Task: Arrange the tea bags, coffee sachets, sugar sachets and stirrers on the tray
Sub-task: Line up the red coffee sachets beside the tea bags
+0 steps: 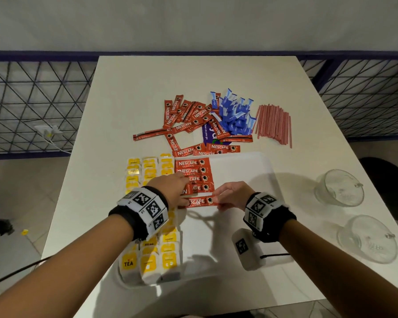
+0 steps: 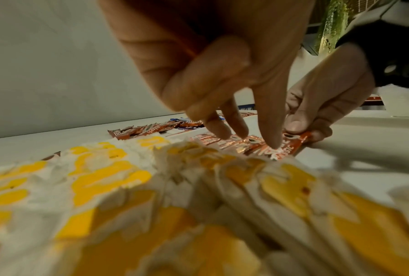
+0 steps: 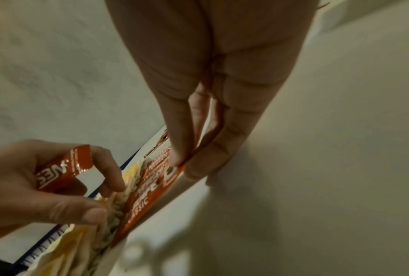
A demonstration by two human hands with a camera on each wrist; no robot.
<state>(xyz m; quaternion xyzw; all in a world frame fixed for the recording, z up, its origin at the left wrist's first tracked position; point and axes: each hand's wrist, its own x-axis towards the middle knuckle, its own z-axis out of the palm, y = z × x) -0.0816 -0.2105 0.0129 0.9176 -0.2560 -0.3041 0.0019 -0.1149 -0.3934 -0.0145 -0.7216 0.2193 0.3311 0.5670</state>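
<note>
Tea bags [image 1: 152,173], coffee sachets [image 1: 193,175] on tray [image 1: 244,161]

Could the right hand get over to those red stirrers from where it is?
Probably yes, once free: the right hand pinches a coffee sachet on the tray. The stirrers lie beyond it on bare table, nothing standing between.

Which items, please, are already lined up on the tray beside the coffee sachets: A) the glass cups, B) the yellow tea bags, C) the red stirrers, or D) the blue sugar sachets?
B: the yellow tea bags stand in rows along the tray left of the coffee sachets.
</note>
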